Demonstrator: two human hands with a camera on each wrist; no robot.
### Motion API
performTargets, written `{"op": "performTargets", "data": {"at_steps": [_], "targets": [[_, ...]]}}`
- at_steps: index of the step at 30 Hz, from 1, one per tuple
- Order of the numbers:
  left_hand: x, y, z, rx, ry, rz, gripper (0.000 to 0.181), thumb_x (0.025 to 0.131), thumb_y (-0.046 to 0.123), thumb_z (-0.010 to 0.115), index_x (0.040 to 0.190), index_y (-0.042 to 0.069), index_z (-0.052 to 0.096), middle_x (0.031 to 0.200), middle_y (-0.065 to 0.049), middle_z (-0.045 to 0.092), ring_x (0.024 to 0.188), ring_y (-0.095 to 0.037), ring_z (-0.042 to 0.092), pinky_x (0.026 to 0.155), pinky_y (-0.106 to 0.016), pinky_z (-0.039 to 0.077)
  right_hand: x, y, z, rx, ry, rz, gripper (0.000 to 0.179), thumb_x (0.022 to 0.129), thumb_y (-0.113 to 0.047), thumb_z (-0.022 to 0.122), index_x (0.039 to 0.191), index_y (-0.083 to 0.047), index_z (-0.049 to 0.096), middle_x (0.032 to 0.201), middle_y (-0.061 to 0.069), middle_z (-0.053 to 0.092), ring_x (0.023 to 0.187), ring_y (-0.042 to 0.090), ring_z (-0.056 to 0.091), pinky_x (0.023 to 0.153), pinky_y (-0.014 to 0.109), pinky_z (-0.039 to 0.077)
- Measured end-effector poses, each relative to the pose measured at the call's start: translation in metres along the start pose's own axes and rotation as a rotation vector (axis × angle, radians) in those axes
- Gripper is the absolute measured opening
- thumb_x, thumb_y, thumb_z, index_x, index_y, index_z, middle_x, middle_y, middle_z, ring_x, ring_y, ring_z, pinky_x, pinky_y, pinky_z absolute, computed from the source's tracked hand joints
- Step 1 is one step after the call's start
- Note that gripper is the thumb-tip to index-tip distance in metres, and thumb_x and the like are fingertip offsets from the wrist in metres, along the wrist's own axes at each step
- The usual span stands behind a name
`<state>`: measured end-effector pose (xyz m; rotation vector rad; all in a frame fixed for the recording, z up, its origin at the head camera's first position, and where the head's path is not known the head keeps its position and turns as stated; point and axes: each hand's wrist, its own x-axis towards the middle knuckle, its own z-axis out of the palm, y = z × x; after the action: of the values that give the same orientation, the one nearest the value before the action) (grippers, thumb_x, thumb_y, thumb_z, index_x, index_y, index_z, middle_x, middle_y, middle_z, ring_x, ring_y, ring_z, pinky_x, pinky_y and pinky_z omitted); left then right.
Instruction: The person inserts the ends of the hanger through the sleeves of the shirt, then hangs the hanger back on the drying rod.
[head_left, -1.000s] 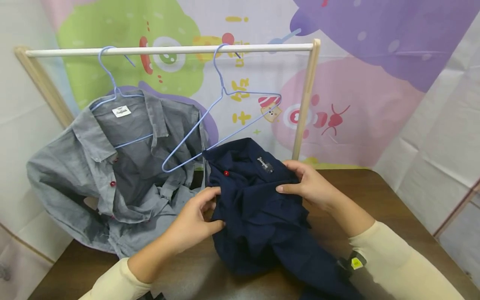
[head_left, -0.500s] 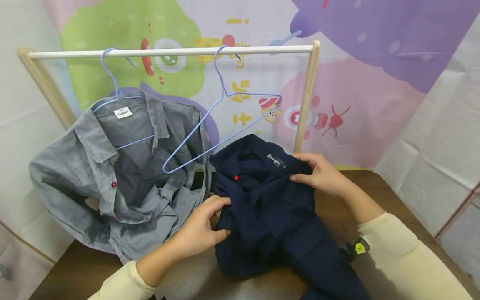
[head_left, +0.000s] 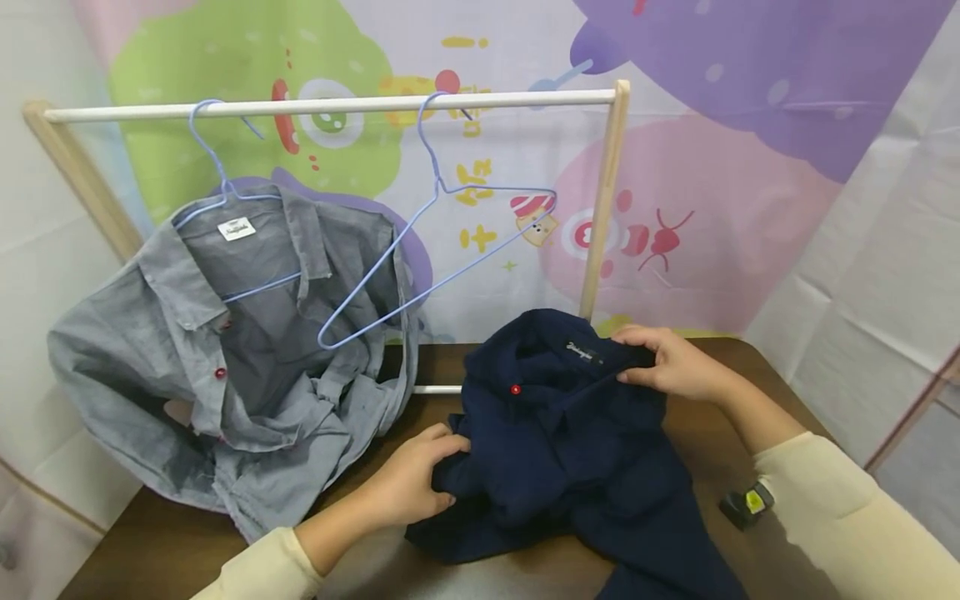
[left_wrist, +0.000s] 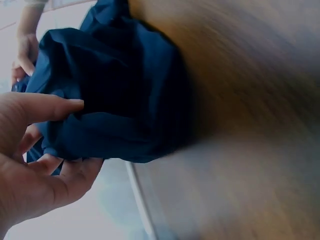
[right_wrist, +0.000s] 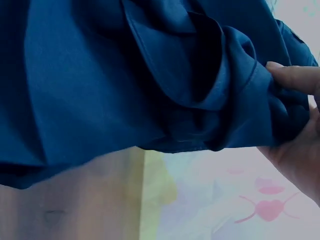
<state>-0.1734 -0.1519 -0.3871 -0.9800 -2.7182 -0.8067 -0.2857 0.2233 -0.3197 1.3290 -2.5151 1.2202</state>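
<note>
A navy shirt (head_left: pixel 570 467) with a red button and a label inside its collar lies bunched low over the table, right of centre in the head view. My right hand (head_left: pixel 671 364) pinches it beside the collar, thumb on top. On its other side my left hand (head_left: pixel 408 479) grips the cloth; the left wrist view shows the thumb over a fold (left_wrist: pixel 100 130) and the fingers underneath. Behind the shirt, a bare light-blue wire hanger (head_left: pixel 437 179) hangs tilted from the white rail (head_left: pixel 337 106), touched by neither hand.
On the left, a grey shirt (head_left: pixel 172 333) hangs from another light-blue hanger (head_left: pixel 217 167), its lower part reaching the brown table (head_left: pixel 360 558). The rack's right wooden post (head_left: pixel 606 200) stands behind the navy shirt. A patterned cloth backdrop (head_left: pixel 705 208) closes off the back.
Both hands have carried the navy shirt right and downward, away from the bare hanger. A lower white bar now shows between the two shirts. The grey shirt stays where it was.
</note>
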Motion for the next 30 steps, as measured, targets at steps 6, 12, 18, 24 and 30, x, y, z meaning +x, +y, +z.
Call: {"op": "performTargets", "data": {"at_steps": [6,12,18,24,30], "targets": [[-0.002,-0.013,0.009,0.104,-0.055,-0.005,0.058,0.052,-0.001,0.089,0.102,0.011,0.063,0.098,0.002,0.053,0.089,-0.015,0.058,0.079,-0.034,0.052,-0.012,0.011,0.006,-0.007,-0.079,0.092,0.032,0.083,-0.001,0.074,0.113,-0.011,0.068,0.115,0.002,0.063,0.108,0.013,0.055,0.092,0.024,0.045],[-0.004,-0.026,0.015,0.163,-0.116,-0.009,0.057,0.047,-0.001,0.092,0.093,0.011,0.06,0.093,0.003,0.051,0.082,-0.016,0.058,0.074,-0.033,0.053,-0.022,0.026,0.013,-0.05,-0.141,0.122,0.029,0.083,-0.002,0.074,0.11,-0.011,0.068,0.113,0.003,0.063,0.107,0.017,0.056,0.092,0.032,0.046],[-0.005,-0.036,0.017,0.156,-0.189,-0.019,0.055,0.046,0.003,0.094,0.089,0.012,0.061,0.089,0.005,0.051,0.082,-0.016,0.059,0.073,-0.032,0.052,-0.028,0.036,0.023,-0.128,-0.191,0.148,0.031,0.082,-0.005,0.077,0.111,-0.009,0.068,0.112,0.003,0.064,0.106,0.02,0.058,0.093,0.039,0.047],[-0.004,-0.039,0.015,0.138,-0.21,-0.001,0.055,0.046,0.005,0.095,0.088,0.012,0.059,0.088,0.004,0.053,0.082,-0.018,0.059,0.073,-0.032,0.052,-0.03,0.032,0.024,-0.198,-0.18,0.161,0.036,0.08,-0.01,0.079,0.113,-0.006,0.067,0.113,0.006,0.063,0.105,0.026,0.058,0.091,0.046,0.048],[0.0,-0.04,0.009,0.071,-0.227,-0.019,0.05,0.051,0.011,0.094,0.089,0.011,0.062,0.092,0.002,0.055,0.085,-0.019,0.059,0.075,-0.033,0.051,-0.036,0.02,0.02,-0.277,-0.148,0.238,0.054,0.079,-0.018,0.082,0.125,-0.002,0.059,0.124,0.014,0.059,0.113,0.034,0.056,0.093,0.053,0.045]]}}
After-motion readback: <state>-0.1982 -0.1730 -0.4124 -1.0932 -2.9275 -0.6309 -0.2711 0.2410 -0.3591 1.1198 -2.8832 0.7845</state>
